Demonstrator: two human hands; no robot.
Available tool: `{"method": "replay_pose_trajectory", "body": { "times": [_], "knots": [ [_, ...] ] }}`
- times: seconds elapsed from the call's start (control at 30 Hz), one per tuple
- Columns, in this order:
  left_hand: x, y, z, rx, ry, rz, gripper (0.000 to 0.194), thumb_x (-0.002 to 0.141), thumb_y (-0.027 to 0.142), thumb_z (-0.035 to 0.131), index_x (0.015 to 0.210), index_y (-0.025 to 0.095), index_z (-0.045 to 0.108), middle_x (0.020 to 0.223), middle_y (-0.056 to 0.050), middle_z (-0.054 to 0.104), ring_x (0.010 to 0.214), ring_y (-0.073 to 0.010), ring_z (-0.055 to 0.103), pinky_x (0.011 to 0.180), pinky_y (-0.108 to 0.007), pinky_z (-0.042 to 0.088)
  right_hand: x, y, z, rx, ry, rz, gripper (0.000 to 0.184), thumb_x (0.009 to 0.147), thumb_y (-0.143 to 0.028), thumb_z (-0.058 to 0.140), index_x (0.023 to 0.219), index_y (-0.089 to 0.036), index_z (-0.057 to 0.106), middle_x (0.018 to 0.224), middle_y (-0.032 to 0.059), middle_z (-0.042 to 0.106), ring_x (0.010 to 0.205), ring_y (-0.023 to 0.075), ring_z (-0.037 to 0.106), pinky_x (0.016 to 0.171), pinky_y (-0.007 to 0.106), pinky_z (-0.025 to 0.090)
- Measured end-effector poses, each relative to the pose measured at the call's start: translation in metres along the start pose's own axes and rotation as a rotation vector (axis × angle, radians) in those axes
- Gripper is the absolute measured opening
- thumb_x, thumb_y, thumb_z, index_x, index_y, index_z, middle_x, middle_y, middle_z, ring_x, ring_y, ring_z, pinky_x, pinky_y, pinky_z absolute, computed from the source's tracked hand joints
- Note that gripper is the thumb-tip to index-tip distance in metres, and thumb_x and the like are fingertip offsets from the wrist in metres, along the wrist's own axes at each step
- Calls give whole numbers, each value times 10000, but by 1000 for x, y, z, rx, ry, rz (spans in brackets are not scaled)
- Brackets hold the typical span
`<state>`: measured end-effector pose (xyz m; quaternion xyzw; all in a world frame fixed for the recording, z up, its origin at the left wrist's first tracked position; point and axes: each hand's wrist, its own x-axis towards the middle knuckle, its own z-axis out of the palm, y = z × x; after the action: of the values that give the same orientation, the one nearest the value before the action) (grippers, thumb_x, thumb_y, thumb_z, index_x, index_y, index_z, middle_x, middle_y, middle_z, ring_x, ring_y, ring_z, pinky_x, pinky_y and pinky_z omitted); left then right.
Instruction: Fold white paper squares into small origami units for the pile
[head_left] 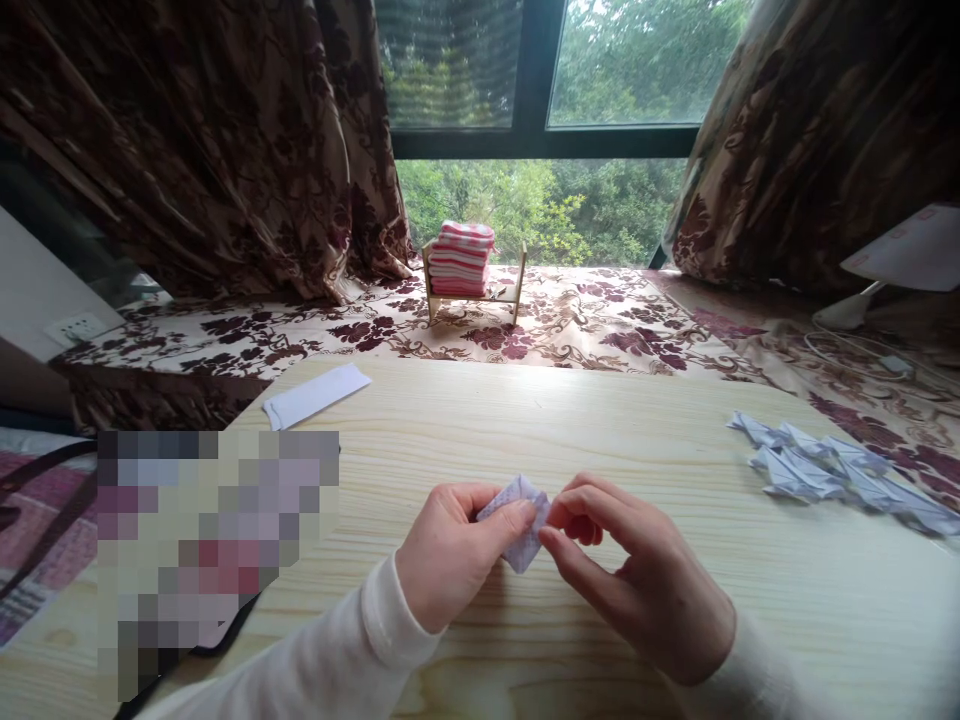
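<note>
My left hand (pixel 455 545) is closed on a small folded paper (pixel 517 560), with the thumb pressed flat on its upper face. The paper is pale with a faint bluish pattern and has pointed corners at top and bottom. At its right edge, the curled index finger and thumb of my right hand (pixel 634 565) close on the side of the paper. The exact contact of those fingertips is partly hidden. Both hands are just above the light wooden table (pixel 480 420).
Several folded white paper pieces (pixel 840 465) lie at the table's right. A flat paper strip (pixel 319 393) is at the back left, near a blurred-out area. On the window ledge stands a small wooden rack (pixel 517 285) with folded pink-striped cloths (pixel 459 262). A white lamp (pixel 907 250) is far right.
</note>
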<state>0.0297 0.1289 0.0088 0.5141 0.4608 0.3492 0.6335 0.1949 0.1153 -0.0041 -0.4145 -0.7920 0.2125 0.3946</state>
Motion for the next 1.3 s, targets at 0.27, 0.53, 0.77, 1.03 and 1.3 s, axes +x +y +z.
{"method": "replay_pose_trajectory", "body": {
  "times": [0.27,0.53,0.77,1.03,1.3],
  "knots": [
    [-1,5,2,8,-4,-18,219,693,291,584,624,97,659,564,-5,524,568,-108,440,537,-221,374,-1,2,-1,16,-1,-8,134,839,-127,515,713,-171,511,659,-6,495,594,102,465,540,238,395],
    [-1,4,2,26,-4,-2,212,712,275,567,634,97,651,565,-1,523,560,-101,443,537,-213,380,-3,3,-1,-1,7,-19,67,814,-118,537,773,-168,553,689,4,516,620,116,486,556,253,414],
    [-2,2,3,62,3,8,134,668,188,561,609,101,644,559,12,517,563,-94,438,525,-199,362,-2,2,1,-23,4,-41,108,815,-99,520,737,-170,541,671,3,505,604,116,484,540,252,404],
    [-2,3,2,128,-16,-9,162,692,187,523,587,117,625,537,22,511,529,-85,433,504,-199,349,0,1,0,-134,48,-191,112,820,-59,514,808,-161,558,707,31,544,628,129,499,547,254,411],
    [0,1,-2,167,-27,-47,167,666,228,510,591,119,610,527,28,453,521,-92,384,493,-224,299,1,1,-4,-292,14,-324,141,854,-66,470,873,-155,577,721,48,579,650,152,522,563,266,418]
  ]
}}
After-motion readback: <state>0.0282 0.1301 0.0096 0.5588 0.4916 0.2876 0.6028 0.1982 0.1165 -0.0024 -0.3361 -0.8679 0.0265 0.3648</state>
